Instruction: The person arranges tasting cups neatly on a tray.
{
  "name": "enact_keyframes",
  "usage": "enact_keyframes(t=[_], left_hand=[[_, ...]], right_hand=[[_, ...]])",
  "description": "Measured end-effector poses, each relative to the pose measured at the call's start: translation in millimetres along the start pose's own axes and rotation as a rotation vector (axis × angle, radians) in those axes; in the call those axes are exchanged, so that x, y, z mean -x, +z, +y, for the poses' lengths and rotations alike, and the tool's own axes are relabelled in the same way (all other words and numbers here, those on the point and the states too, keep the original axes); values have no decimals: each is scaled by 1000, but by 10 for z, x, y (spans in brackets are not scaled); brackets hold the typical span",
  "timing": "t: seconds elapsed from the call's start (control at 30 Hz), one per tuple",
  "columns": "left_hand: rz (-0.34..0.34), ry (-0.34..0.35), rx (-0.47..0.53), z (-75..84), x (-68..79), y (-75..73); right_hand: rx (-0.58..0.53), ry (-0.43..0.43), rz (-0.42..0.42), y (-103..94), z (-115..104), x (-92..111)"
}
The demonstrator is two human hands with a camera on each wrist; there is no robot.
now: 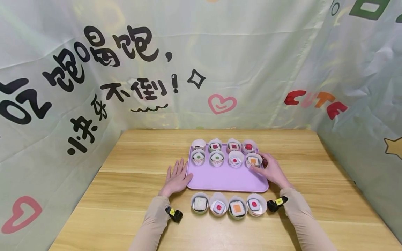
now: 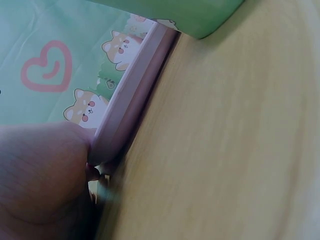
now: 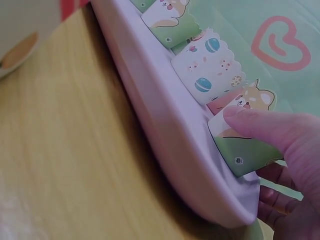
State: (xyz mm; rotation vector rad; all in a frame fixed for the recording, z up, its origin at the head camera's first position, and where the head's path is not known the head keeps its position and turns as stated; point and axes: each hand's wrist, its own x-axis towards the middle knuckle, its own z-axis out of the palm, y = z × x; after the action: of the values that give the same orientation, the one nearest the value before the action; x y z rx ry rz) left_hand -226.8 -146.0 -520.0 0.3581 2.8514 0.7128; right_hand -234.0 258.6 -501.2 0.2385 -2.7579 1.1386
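Note:
My right hand [image 1: 272,170] pinches a paper baking cup [image 3: 245,147] at the right end of the tray's front row, thumb on its near side and the other fingers mostly hidden behind it. In that cup lies a sushi piece with an orange square centre [image 1: 253,160]. The cup's outside shows a dog drawing on green. Fingers spread, my left hand [image 1: 176,179] lies at the left edge of the lilac tray [image 1: 226,179], its thumb against the rim. Two rows of cupped sushi stand on the tray's far half, including pieces with green dots [image 1: 217,158] and dark red squares [image 1: 233,145].
On the wooden table [image 1: 132,205], in front of the tray, several more cups stand in a row: a white-topped one [image 1: 200,203], an orange-centred one [image 1: 237,208] and red-centred ones [image 1: 255,205]. A printed curtain [image 1: 251,69] hangs behind and at both sides.

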Motion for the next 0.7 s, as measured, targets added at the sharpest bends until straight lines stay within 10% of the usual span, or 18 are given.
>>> enact_keyframes(t=[0.7], left_hand=[[1,-1,-14,37,24,-20]], right_hand=[[-20,31,-16,5,-24,-21]])
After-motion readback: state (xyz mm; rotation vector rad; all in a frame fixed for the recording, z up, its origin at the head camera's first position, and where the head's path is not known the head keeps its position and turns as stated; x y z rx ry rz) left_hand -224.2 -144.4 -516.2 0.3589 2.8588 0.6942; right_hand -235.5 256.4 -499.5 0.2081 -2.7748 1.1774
